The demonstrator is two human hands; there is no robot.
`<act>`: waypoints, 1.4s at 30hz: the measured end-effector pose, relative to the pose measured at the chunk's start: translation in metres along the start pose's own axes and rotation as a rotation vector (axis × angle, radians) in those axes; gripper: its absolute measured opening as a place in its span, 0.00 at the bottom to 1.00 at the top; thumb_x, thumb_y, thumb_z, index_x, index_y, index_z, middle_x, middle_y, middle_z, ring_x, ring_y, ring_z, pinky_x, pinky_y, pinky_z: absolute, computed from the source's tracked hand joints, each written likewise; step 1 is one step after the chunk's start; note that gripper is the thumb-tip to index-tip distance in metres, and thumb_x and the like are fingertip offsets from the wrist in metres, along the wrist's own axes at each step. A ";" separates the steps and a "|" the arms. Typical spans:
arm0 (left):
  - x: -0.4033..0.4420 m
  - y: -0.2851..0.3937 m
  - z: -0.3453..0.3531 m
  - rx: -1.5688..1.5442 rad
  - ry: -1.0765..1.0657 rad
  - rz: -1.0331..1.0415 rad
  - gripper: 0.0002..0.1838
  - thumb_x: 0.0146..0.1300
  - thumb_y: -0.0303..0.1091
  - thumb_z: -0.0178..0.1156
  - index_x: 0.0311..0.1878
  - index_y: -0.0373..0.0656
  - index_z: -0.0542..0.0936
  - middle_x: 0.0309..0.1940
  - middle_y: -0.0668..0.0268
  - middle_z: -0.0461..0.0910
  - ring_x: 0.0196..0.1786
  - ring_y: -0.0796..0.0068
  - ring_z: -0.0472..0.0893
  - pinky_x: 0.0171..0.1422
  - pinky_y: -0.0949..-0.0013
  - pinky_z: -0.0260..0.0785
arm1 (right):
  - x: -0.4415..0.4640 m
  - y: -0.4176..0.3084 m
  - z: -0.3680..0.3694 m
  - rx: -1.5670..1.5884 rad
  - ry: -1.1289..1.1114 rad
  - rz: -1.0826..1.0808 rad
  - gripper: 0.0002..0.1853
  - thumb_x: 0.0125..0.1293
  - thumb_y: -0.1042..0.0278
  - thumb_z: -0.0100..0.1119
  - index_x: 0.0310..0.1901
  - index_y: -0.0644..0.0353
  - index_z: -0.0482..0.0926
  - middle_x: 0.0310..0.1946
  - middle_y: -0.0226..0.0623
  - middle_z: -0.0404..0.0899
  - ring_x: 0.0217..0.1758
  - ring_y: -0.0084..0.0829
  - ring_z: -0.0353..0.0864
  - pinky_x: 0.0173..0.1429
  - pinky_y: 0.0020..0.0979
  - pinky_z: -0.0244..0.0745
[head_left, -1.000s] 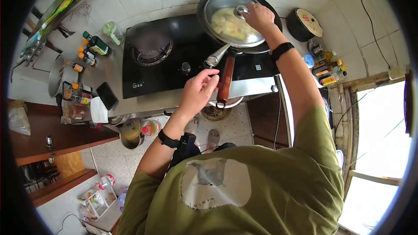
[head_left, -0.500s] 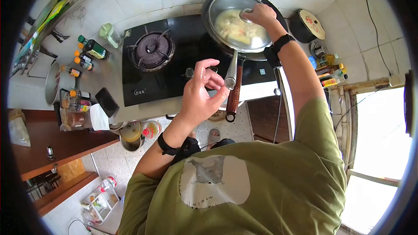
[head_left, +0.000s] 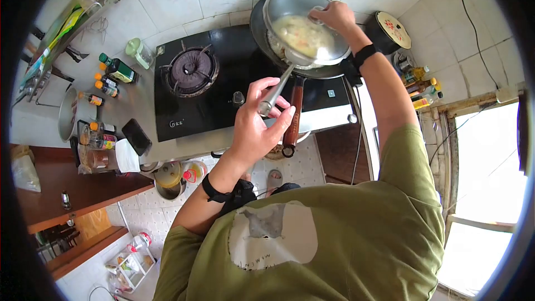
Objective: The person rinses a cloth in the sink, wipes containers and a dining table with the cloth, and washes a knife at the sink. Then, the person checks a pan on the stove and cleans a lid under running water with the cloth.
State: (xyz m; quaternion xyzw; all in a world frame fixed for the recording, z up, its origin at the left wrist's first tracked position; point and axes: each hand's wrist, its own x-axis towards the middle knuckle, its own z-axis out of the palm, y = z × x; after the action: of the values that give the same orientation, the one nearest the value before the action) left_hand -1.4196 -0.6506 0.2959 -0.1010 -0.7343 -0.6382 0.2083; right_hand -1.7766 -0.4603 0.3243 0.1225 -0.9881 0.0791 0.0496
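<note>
My right hand (head_left: 337,17) grips the knob of a glass lid (head_left: 305,5), which is held tilted over a dark wok (head_left: 257,28). Pale, soupy food shows through the glass and past the lid's left edge. A long metal utensil handle (head_left: 277,90) slants out from the wok; its working end is hidden. The end of that handle lies between the thumb and fingers of my left hand (head_left: 253,122), which are curved but apart. Below the lid, the wok's brown wooden handle (head_left: 293,117) points toward me.
An unused burner (head_left: 193,71) sits on the black glass stove (head_left: 223,117). Sauce bottles (head_left: 118,68), a phone (head_left: 136,136) and a metal bowl (head_left: 68,112) stand at left. A lidded pot (head_left: 390,30) and oil bottles (head_left: 426,92) are at right.
The lid has lifted and tilted, uncovering part of the wok at left. The metal handle has swung left, its end now between my left thumb and fingers.
</note>
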 end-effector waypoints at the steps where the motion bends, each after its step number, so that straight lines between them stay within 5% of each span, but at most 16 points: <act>1: -0.002 0.000 0.003 -0.071 0.020 -0.050 0.30 0.69 0.26 0.72 0.70 0.38 0.70 0.38 0.64 0.87 0.33 0.78 0.87 0.43 0.72 0.79 | -0.001 0.007 -0.010 0.049 -0.009 0.025 0.43 0.54 0.23 0.65 0.44 0.66 0.92 0.40 0.52 0.92 0.49 0.47 0.92 0.58 0.44 0.85; 6: -0.006 -0.003 0.010 -0.141 0.066 -0.109 0.28 0.71 0.24 0.69 0.70 0.37 0.71 0.39 0.64 0.87 0.32 0.82 0.86 0.40 0.75 0.79 | -0.001 0.055 -0.044 0.247 0.047 0.119 0.41 0.58 0.25 0.67 0.41 0.67 0.92 0.35 0.46 0.91 0.45 0.43 0.92 0.56 0.40 0.85; 9: -0.006 0.002 0.011 -0.166 0.064 -0.154 0.27 0.75 0.22 0.64 0.73 0.34 0.68 0.41 0.61 0.86 0.35 0.79 0.86 0.43 0.72 0.83 | -0.012 0.076 -0.057 0.863 0.070 0.307 0.25 0.61 0.43 0.77 0.35 0.64 0.89 0.31 0.33 0.87 0.35 0.25 0.84 0.45 0.29 0.82; 17: -0.016 -0.005 0.012 -0.257 0.133 -0.200 0.32 0.75 0.24 0.66 0.78 0.37 0.66 0.45 0.62 0.85 0.36 0.76 0.87 0.43 0.71 0.84 | -0.063 0.110 -0.062 1.649 0.143 0.374 0.21 0.64 0.54 0.78 0.36 0.64 0.79 0.24 0.32 0.80 0.23 0.21 0.78 0.32 0.21 0.77; 20: -0.025 -0.001 0.009 -0.309 0.109 -0.263 0.41 0.76 0.27 0.66 0.84 0.38 0.54 0.52 0.57 0.84 0.39 0.73 0.87 0.45 0.68 0.86 | -0.077 0.134 -0.069 1.712 0.207 0.358 0.21 0.65 0.54 0.77 0.35 0.64 0.78 0.23 0.32 0.79 0.23 0.21 0.78 0.31 0.21 0.76; 23: -0.036 -0.001 0.002 -0.229 0.037 -0.344 0.42 0.79 0.30 0.62 0.86 0.41 0.49 0.50 0.57 0.85 0.37 0.74 0.86 0.46 0.69 0.84 | -0.127 0.156 -0.101 1.479 0.334 0.307 0.20 0.65 0.54 0.78 0.36 0.64 0.82 0.27 0.33 0.82 0.28 0.22 0.81 0.38 0.22 0.79; 29: -0.082 -0.042 -0.033 -0.155 -0.228 -0.476 0.37 0.82 0.40 0.59 0.87 0.46 0.56 0.50 0.59 0.84 0.38 0.75 0.86 0.47 0.70 0.78 | -0.261 0.206 -0.139 0.323 0.351 0.391 0.37 0.48 0.25 0.74 0.28 0.61 0.91 0.24 0.37 0.86 0.31 0.28 0.87 0.43 0.32 0.85; 32: -0.117 -0.070 -0.048 -0.166 -0.569 -0.676 0.35 0.80 0.38 0.60 0.85 0.45 0.60 0.46 0.61 0.83 0.38 0.76 0.85 0.49 0.70 0.80 | -0.326 0.234 -0.119 0.042 0.325 0.443 0.32 0.49 0.32 0.74 0.29 0.63 0.91 0.26 0.45 0.89 0.31 0.37 0.90 0.44 0.38 0.87; 34: -0.145 -0.094 -0.041 -0.172 -0.747 -0.773 0.36 0.78 0.34 0.62 0.85 0.45 0.59 0.45 0.60 0.84 0.39 0.74 0.86 0.50 0.68 0.81 | -0.370 0.252 -0.106 -0.121 0.167 0.482 0.30 0.51 0.37 0.76 0.33 0.64 0.91 0.23 0.42 0.86 0.27 0.32 0.87 0.36 0.35 0.84; 36: -0.166 -0.109 -0.022 -0.097 -0.950 -0.785 0.38 0.78 0.32 0.63 0.85 0.45 0.58 0.47 0.59 0.84 0.41 0.72 0.87 0.51 0.66 0.82 | -0.414 0.310 -0.065 0.054 0.219 0.447 0.24 0.47 0.48 0.76 0.23 0.67 0.84 0.18 0.47 0.81 0.21 0.37 0.83 0.34 0.39 0.81; 37: -0.171 -0.105 -0.007 -0.108 -1.005 -0.831 0.39 0.77 0.31 0.64 0.85 0.45 0.58 0.47 0.58 0.84 0.42 0.71 0.87 0.52 0.65 0.83 | -0.433 0.321 -0.060 -0.049 0.149 0.561 0.21 0.44 0.51 0.78 0.24 0.66 0.87 0.21 0.52 0.84 0.25 0.48 0.87 0.38 0.44 0.85; 39: -0.187 -0.104 0.022 -0.121 -1.081 -0.893 0.41 0.75 0.31 0.67 0.85 0.44 0.57 0.47 0.58 0.84 0.45 0.69 0.88 0.55 0.64 0.83 | -0.475 0.385 -0.015 -0.072 0.224 0.538 0.21 0.43 0.53 0.77 0.24 0.67 0.86 0.23 0.57 0.84 0.29 0.54 0.88 0.41 0.46 0.86; 42: -0.205 -0.096 0.067 -0.018 -1.128 -0.869 0.41 0.74 0.33 0.68 0.85 0.44 0.59 0.44 0.60 0.87 0.40 0.75 0.87 0.50 0.68 0.80 | -0.523 0.446 0.030 0.013 0.236 0.713 0.22 0.44 0.57 0.72 0.25 0.75 0.82 0.20 0.56 0.82 0.26 0.50 0.87 0.40 0.45 0.86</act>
State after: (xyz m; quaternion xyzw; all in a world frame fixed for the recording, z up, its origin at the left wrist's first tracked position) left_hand -1.2885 -0.5764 0.1140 -0.1157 -0.6985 -0.5200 -0.4778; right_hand -1.3856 0.0844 0.1696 -0.2387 -0.9557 0.1110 0.1318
